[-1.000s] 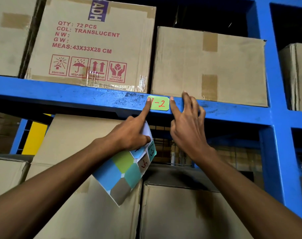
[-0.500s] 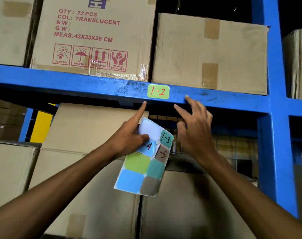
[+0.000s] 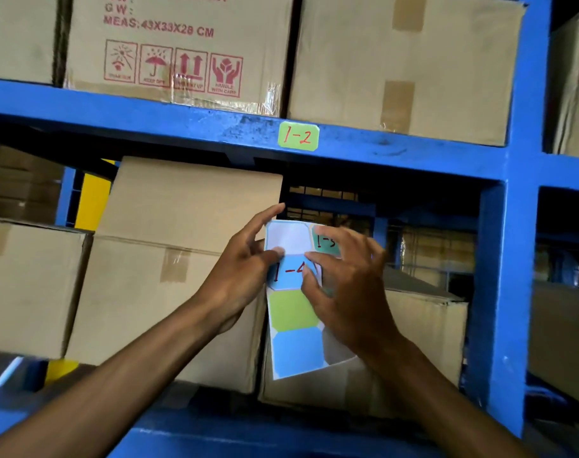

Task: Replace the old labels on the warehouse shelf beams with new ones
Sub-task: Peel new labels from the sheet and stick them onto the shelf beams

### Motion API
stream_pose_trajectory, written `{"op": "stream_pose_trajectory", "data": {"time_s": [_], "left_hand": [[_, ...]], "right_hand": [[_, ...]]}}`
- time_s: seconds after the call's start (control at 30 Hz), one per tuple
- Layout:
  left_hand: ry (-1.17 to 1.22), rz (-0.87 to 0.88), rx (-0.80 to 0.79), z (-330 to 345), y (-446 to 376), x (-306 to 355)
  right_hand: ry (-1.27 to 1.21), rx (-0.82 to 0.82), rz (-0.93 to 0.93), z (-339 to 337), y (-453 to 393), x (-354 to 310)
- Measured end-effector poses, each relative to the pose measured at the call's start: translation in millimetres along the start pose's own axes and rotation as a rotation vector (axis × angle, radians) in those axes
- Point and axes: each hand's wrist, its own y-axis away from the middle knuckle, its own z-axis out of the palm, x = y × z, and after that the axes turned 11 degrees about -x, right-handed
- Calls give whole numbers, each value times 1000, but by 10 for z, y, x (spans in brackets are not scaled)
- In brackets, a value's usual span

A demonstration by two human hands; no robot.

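A green label marked "1-2" [image 3: 298, 136] is stuck on the blue shelf beam [image 3: 149, 117]. Below it I hold a sheet of coloured labels [image 3: 294, 312] upright in front of the lower boxes. My left hand [image 3: 245, 272] grips the sheet's left edge, thumb on the blue "1-4" label [image 3: 286, 272]. My right hand [image 3: 344, 285] covers the sheet's right side, its fingertips pinching at the right edge of the "1-4" label. A teal "1-3" label [image 3: 326, 242] shows at the sheet's top right, partly hidden by my fingers.
Cardboard boxes [image 3: 400, 61] stand on the beam above, one printed in red [image 3: 169, 51]. More boxes [image 3: 156, 259] fill the lower shelf. A blue upright post [image 3: 509, 242] rises at the right, and another blue beam [image 3: 248, 434] runs along the bottom.
Both hands have dropped from the beam to the label sheet. The right hand, free before, now pinches at the "1-4" label. The view has tilted down.
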Motion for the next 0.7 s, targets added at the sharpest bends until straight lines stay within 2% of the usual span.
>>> {"op": "stream_pose_trajectory", "data": {"time_s": [0.13, 0.23, 0.43, 0.57, 0.7], "left_hand": [[-49, -27, 15, 72, 248, -141], [-58, -160, 63, 113, 583, -347], [108, -397, 164, 117, 1227, -688], [-31, -405, 195, 89, 1583, -822], [-196, -408, 159, 63, 1901, -944]], "right_hand": [[-167, -66, 105, 20, 205, -121], [-391, -122, 166, 104, 501, -287], [-676, -280, 242, 231, 1130, -524], [-929, -291, 361, 227, 1359, -582], [-1037, -238, 506, 336, 1561, -519]]}}
